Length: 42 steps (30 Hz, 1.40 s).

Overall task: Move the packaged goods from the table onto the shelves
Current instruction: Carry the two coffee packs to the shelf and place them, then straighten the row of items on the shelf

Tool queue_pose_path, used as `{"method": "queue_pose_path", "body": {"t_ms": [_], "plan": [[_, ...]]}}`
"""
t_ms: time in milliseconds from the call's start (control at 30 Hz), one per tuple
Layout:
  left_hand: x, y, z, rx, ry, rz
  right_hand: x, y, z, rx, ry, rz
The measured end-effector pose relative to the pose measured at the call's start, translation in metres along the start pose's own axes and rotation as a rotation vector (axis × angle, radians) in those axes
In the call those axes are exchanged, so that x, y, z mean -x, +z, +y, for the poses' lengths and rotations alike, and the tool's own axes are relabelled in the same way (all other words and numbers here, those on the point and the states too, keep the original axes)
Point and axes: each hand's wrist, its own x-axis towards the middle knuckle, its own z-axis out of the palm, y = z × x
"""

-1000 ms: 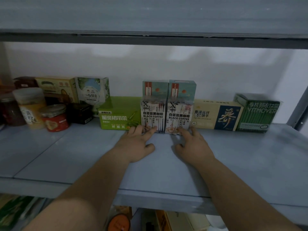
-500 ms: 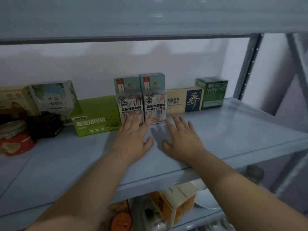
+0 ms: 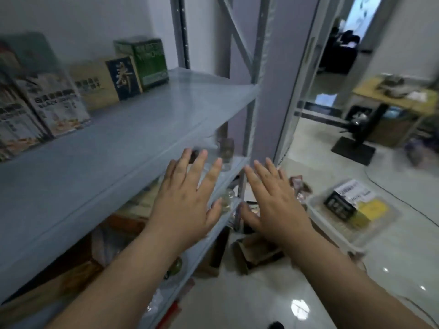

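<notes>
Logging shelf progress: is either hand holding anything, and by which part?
Nothing is held; left hand and right hand are both open, fingers spread.

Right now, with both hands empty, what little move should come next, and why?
Probably reach right to the packages in the clear tray on the floor. The left hand and right hand are open and hold nothing, and the boxes stand in a row on the shelf.

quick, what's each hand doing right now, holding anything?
Left hand: open, fingers straight, holding nothing.
Right hand: open, fingers straight, holding nothing.
</notes>
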Motion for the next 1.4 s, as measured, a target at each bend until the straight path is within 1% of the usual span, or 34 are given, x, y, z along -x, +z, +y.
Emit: {"method": "queue_pose_path", "body": {"t_ms": [133, 267, 367, 533, 633, 733, 800, 933, 1100, 1267, 1400], "plan": [[-0.002, 0.032, 0.087, 0.152, 0.165, -0.081, 0.095, -0.027, 0.050, 0.080, 0.224, -0.044], [-0.005, 0.053, 0.188, 0.269, 0.361, -0.126, 0.187, -0.062, 0.092, 0.128, 0.411, -0.012], [-0.002, 0.060, 0.270, 0.319, 0.504, -0.135, 0.257, -0.088, 0.117, 0.179, 0.531, -0.003], [0.013, 0.062, 0.410, 0.383, 0.678, -0.196, 0.380, -0.138, 0.159, 0.233, 0.768, -0.031], [0.027, 0.064, 0.488, 0.402, 0.792, -0.252, 0.449, -0.169, 0.180, 0.266, 0.899, -0.058], [0.045, 0.064, 0.561, 0.427, 0.894, -0.328, 0.510, -0.195, 0.199, 0.301, 1.016, -0.047], [0.055, 0.063, 0.602, 0.437, 0.967, -0.344, 0.544, -0.209, 0.208, 0.316, 1.094, -0.050], [0.071, 0.064, 0.668, 0.436, 1.078, -0.371, 0.596, -0.227, 0.217, 0.320, 1.240, -0.049], [0.075, 0.073, 0.726, 0.452, 1.202, -0.387, 0.634, -0.235, 0.236, 0.319, 1.382, -0.047], [0.054, 0.093, 0.782, 0.510, 1.289, -0.412, 0.656, -0.232, 0.272, 0.329, 1.490, -0.081], [0.022, 0.115, 0.829, 0.548, 1.362, -0.432, 0.663, -0.235, 0.316, 0.309, 1.582, -0.113]]}}
